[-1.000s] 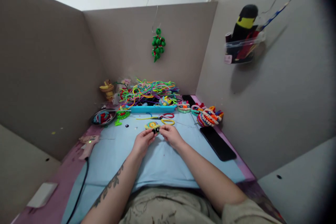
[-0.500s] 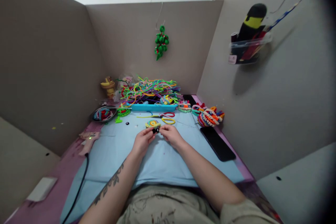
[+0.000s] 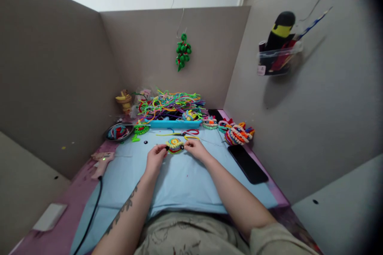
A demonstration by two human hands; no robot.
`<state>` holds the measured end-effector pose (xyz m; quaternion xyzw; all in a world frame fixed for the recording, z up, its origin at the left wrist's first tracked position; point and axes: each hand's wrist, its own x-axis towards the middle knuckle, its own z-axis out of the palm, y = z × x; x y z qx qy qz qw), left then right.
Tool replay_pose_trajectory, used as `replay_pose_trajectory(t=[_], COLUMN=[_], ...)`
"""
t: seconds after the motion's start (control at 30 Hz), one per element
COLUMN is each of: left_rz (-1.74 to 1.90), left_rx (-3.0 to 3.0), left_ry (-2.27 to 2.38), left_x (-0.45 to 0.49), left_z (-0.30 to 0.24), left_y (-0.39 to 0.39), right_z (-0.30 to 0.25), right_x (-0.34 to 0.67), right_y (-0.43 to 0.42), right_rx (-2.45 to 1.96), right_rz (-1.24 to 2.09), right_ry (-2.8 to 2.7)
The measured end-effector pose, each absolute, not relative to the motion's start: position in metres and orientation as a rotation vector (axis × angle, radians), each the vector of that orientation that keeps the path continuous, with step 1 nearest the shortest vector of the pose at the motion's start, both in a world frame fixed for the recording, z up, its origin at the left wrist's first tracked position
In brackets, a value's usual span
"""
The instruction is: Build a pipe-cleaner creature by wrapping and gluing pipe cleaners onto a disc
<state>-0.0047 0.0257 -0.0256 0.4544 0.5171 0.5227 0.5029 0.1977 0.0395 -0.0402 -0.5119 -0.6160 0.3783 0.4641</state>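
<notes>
A small round multicoloured pipe-cleaner piece (image 3: pixel 174 145) lies on the light blue mat (image 3: pixel 176 183), between my two hands. My left hand (image 3: pixel 155 157) touches its left side with fingers pinched together. My right hand (image 3: pixel 194 149) pinches its right side, where a tiny black-and-white bit shows at the fingertips. Both forearms rest over the mat. Just beyond the piece lie red-handled scissors (image 3: pixel 189 132) and a yellow pipe-cleaner loop (image 3: pixel 191 137).
A blue tray (image 3: pixel 175 123) heaped with coloured pipe cleaners stands at the back. Finished woven pieces (image 3: pixel 237 133) sit right of it, with a black phone (image 3: pixel 247 163) nearer. A dark bowl (image 3: pixel 119 131) and glue gun (image 3: pixel 100 163) are left. Grey partitions enclose the desk.
Both hands have moved forward and apart to the sides of the round piece. Before, they were pinching a small black bit together just in front of it.
</notes>
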Motion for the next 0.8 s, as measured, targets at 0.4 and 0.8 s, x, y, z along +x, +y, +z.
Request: replay_pose_trajectory(t=[0.4, 0.8], left_rz=[1.243, 1.167], left_rx=[1.373, 1.294], left_ry=[1.421, 1.363], left_x=[-0.003, -0.001], left_z=[-0.045, -0.035], left_y=[0.04, 0.054], right_z=[-0.045, -0.053], right_x=[0.182, 0.177], right_y=[0.051, 0.055], right_rx=[-1.405, -1.464], right_rz=[0.686, 0.636], right_ry=[-1.654, -1.619])
